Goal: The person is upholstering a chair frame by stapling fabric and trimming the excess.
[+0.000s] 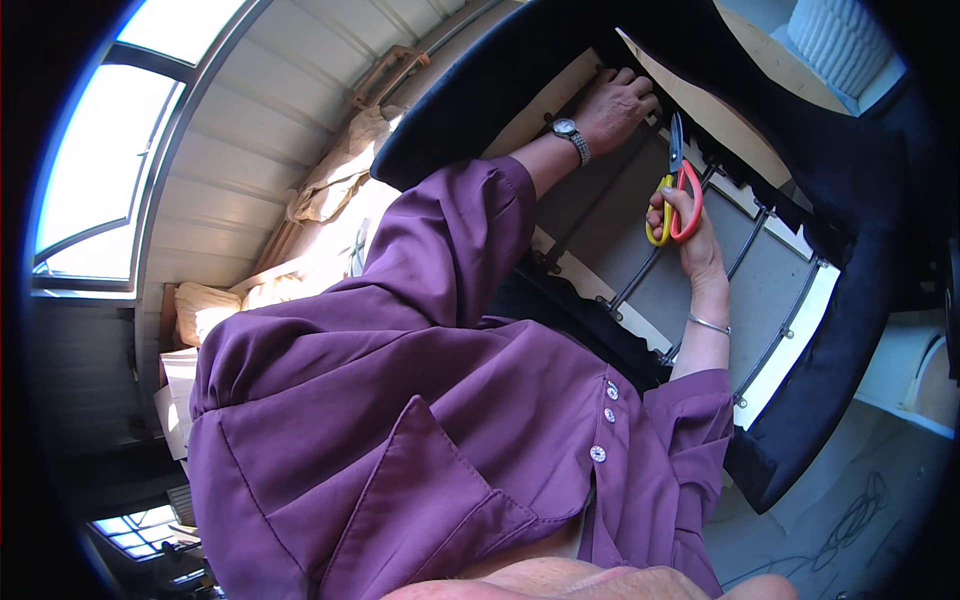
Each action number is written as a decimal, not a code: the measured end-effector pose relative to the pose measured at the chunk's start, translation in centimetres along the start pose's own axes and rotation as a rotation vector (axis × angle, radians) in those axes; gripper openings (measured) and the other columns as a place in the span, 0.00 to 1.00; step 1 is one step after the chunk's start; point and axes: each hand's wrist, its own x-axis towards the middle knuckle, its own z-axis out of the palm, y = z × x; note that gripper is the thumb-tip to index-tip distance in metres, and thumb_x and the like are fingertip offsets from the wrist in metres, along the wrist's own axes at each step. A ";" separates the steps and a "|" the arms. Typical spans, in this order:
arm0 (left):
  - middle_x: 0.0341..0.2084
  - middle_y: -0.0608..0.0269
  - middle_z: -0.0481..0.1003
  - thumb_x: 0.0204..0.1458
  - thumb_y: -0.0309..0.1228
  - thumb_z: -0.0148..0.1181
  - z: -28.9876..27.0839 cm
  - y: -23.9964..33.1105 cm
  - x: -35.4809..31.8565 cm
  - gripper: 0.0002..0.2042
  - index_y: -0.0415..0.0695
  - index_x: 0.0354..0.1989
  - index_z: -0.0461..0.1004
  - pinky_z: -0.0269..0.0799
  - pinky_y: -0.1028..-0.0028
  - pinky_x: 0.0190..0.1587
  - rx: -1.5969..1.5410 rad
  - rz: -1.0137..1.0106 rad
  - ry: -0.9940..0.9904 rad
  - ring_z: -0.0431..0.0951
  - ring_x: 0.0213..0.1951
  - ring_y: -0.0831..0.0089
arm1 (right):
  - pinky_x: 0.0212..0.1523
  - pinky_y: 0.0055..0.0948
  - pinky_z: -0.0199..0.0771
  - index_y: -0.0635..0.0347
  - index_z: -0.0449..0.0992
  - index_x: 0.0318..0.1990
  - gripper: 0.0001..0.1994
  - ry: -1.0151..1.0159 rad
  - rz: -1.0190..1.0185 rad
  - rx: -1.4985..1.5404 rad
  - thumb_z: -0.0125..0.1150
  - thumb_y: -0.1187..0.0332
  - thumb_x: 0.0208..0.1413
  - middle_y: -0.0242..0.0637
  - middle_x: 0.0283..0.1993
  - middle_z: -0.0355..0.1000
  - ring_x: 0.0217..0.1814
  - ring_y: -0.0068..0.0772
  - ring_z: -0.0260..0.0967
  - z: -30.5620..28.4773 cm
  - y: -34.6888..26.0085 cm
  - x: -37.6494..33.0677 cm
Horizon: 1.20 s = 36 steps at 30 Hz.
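Note:
A large upholstered furniture piece with black fabric (480, 105) lies tipped in front of me, its hollow underside facing me. Inside it show white frame strips (790, 345), a grey panel (690, 290) and dark metal rods (750, 240). At its far inner edge, my left hand (613, 112) has its fingers curled on the black fabric; the fingertips are partly hidden. Scissors (676, 150) with one red and one yellow handle are in my right hand (692, 235), just right of and nearer than the left. Their blades point away from me, close together, beside the fabric edge.
Crumpled beige cloth (335, 185) lies along the left wall below a bright window (100, 170). White ribbed material (840, 45) stands at the far right. A loose cable (855, 520) is coiled on the floor at the lower right.

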 end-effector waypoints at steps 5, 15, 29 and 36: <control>0.43 0.62 0.73 0.51 0.25 0.57 0.1 0.0 0.4 0.13 0.49 0.45 0.78 0.66 0.64 0.54 0.005 -0.026 -0.045 0.71 0.50 0.65 | 0.30 0.21 0.69 0.64 0.74 0.39 0.22 0.047 -0.026 -0.132 0.57 0.49 0.60 0.32 0.27 0.70 0.26 0.21 0.67 1.8 -2.4 -3.4; 0.35 0.62 0.77 0.52 0.30 0.56 -1.9 1.6 -0.4 0.08 0.49 0.38 0.80 0.63 0.59 0.52 0.009 -0.102 -0.215 0.72 0.48 0.62 | 0.26 0.26 0.71 0.65 0.71 0.36 0.09 0.363 -0.314 -0.590 0.61 0.72 0.49 0.34 0.23 0.71 0.21 0.29 0.72 3.0 -3.5 -26.6; 0.26 0.61 0.78 0.52 0.28 0.58 -5.9 12.9 -5.0 0.03 0.45 0.28 0.77 0.73 0.62 0.41 -0.449 0.204 -0.227 0.81 0.37 0.63 | 0.65 0.37 0.66 0.64 0.70 0.60 0.20 1.379 -0.369 -0.216 0.59 0.64 0.65 0.44 0.54 0.73 0.58 0.47 0.69 -21.7 23.0 -41.5; 0.28 0.63 0.73 0.51 0.29 0.60 -9.6 12.6 -8.6 0.03 0.46 0.31 0.73 0.69 0.63 0.44 -0.518 0.187 -0.341 0.77 0.37 0.64 | 0.65 0.35 0.66 0.67 0.69 0.62 0.23 0.806 0.074 -0.826 0.60 0.63 0.65 0.44 0.51 0.75 0.52 0.38 0.74 -29.7 26.8 -34.9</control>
